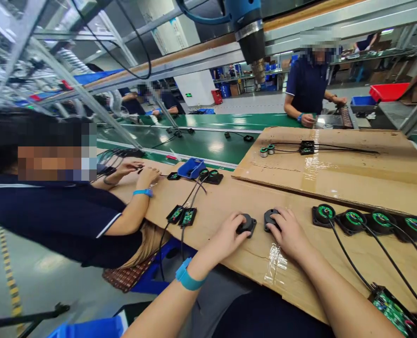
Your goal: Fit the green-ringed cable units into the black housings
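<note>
On the cardboard-covered table point(226, 202), my left hand point(227, 237) is closed round a black round housing point(248, 226) with a square flange, thumb on the near side. My right hand point(289, 232) grips a second black round housing point(269, 217), partly hidden by its fingers. The two housings stand a small gap apart, both resting on the cardboard. To the right of my right hand, several black housings with green ring boards point(354, 217) sit in a row. Black cables run from them to green circuit boards point(389, 310) in black cases near the right edge.
A co-worker point(71, 216) sits close on my left, both hands over the table. Two cased boards point(182, 216) and a blue bin point(191, 168) lie between us. Raised cardboard point(352, 159) borders the far right. A power driver point(249, 33) hangs overhead. Another person point(309, 80) stands across the green conveyor point(215, 145).
</note>
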Available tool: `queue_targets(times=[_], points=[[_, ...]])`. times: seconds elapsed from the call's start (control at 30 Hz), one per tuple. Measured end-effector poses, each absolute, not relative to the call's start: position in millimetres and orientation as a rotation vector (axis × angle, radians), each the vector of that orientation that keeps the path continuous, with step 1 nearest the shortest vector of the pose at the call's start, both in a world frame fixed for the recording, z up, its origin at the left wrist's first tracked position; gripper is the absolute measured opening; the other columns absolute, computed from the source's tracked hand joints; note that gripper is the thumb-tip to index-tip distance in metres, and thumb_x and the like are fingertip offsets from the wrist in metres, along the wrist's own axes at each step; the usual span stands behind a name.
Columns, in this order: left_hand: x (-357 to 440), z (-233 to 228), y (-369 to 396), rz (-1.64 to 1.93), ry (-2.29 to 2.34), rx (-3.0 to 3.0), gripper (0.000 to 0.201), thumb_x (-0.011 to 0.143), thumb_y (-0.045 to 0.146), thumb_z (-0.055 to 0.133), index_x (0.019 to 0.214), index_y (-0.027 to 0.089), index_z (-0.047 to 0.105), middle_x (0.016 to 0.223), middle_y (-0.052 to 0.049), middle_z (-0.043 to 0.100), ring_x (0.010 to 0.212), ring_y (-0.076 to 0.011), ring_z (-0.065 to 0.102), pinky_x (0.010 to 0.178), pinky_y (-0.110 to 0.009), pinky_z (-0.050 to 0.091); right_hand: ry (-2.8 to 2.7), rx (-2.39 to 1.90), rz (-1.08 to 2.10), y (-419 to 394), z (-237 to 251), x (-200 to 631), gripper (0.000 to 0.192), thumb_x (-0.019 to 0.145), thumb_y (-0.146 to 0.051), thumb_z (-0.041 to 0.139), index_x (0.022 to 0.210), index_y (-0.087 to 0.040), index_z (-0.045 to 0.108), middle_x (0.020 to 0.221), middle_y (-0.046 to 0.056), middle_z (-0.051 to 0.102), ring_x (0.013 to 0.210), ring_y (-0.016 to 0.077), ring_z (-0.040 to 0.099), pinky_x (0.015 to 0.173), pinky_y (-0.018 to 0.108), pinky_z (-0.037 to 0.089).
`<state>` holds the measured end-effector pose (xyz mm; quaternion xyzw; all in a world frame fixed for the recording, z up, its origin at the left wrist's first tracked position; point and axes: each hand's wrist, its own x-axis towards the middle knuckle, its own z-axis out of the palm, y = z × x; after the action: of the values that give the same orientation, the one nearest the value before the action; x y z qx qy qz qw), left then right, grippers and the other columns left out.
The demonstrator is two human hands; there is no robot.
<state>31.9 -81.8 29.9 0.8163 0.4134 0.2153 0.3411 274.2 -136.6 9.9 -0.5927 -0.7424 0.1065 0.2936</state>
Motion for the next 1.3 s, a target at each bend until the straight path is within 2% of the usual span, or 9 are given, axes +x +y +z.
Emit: queue_targets(times=[0.1,0.5,0.6,0.77,0.83,1.0,1.13,1.23,1.3], points=[[33.7,28.0,-76.2,0.502,1.081,2.193,0.008,0.088,0.025,0.06,0.092,0.021,0.053,0.102,-0.006,0.059,0.096,-0.0232,0.057,0.087,-0.037,0.046,-1.992,-1.616,0.301,-137.9,19.5,271.7,0.01,0.094,-0.027,0.06,0.099,-0.019,0.062,0.121,0.014,0.058,0.114,0.0292,0.051,0.098,0.05,0.049],[63.7,20.3,-52.6,0.573,1.184,2.197,0.033,0.074,0.017,0.078,0.074,0.02,0.045,0.08,-0.001,0.057,0.075,-0.018,0.053,0.068,-0.03,0.039,-1.923,-1.554,0.369,-135.4,8.5,288.5,0.016,0.088,-0.025,0.062,0.086,-0.022,0.046,0.112,0.012,0.056,0.104,0.0283,0.053,0.09,0.048,0.049],[67.6,18.9,-49.8,0.614,1.223,2.157,0.035,0.072,0.026,0.082,0.077,0.02,0.048,0.084,-0.003,0.06,0.079,-0.0204,0.056,0.071,-0.032,0.043,-1.915,-1.548,0.39,-135.6,6.5,292.4,0.02,0.088,-0.026,0.063,0.084,-0.022,0.043,0.113,0.011,0.056,0.107,0.029,0.053,0.092,0.049,0.049],[68.3,30.4,-79.1,1.021,1.113,2.1,0.03,0.086,0.034,0.07,0.074,0.021,0.046,0.115,-0.014,0.061,0.114,-0.0288,0.056,0.097,-0.043,0.046,-1.875,-1.562,0.408,-140.1,12.2,292.9,0.021,0.087,-0.025,0.063,0.083,-0.023,0.043,0.115,0.011,0.057,0.109,0.0282,0.055,0.092,0.047,0.05],[71.7,30.5,-101.1,1.063,0.995,2.038,0.03,0.09,0.034,0.064,0.071,0.022,0.044,0.108,-0.014,0.063,0.107,-0.0264,0.06,0.094,-0.041,0.048,-1.844,-1.56,0.396,-140.9,14.0,291.5,0.018,0.088,-0.024,0.061,0.082,-0.023,0.044,0.117,0.011,0.059,0.109,0.0272,0.057,0.093,0.047,0.051],[95.6,6.7,-142.5,0.811,0.945,1.737,0.036,0.087,0.045,0.067,0.069,0.021,0.047,0.072,-0.004,0.06,0.07,-0.0178,0.06,0.066,-0.03,0.049,-1.815,-1.562,0.312,-141.4,15.8,289.4,0.017,0.093,-0.028,0.059,0.081,-0.022,0.049,0.12,0.012,0.062,0.113,0.0282,0.058,0.095,0.048,0.051],[117.1,-4.2,-141.0,0.737,0.945,1.019,0.049,0.08,0.064,0.068,0.081,0.019,0.048,0.066,-0.001,0.062,0.048,-0.0144,0.059,0.043,-0.022,0.04,-1.734,-1.556,0.141,-147.1,24.1,286.3,0.019,0.097,-0.031,0.055,0.082,-0.022,0.05,0.119,0.014,0.064,0.111,0.0303,0.058,0.095,0.053,0.05],[121.5,7.6,-132.4,0.711,0.774,0.612,0.055,0.078,0.066,0.07,0.097,0.017,0.054,0.078,-0.005,0.069,0.06,-0.0186,0.068,0.051,-0.025,0.051,-1.726,-1.452,0.125,-157.6,33.9,273.8,0.014,0.098,-0.027,0.052,0.085,-0.022,0.051,0.112,0.013,0.065,0.107,0.0282,0.059,0.092,0.05,0.051],[119.6,18.6,-130.4,0.674,0.666,0.409,0.054,0.084,0.064,0.065,0.106,0.015,0.058,0.087,-0.008,0.071,0.066,-0.0183,0.069,0.057,-0.027,0.054,-1.85,-1.382,0.191,-167.0,39.6,261.5,0.006,0.096,-0.027,0.057,0.093,-0.022,0.056,0.118,0.013,0.064,0.111,0.029,0.059,0.094,0.051,0.052]])
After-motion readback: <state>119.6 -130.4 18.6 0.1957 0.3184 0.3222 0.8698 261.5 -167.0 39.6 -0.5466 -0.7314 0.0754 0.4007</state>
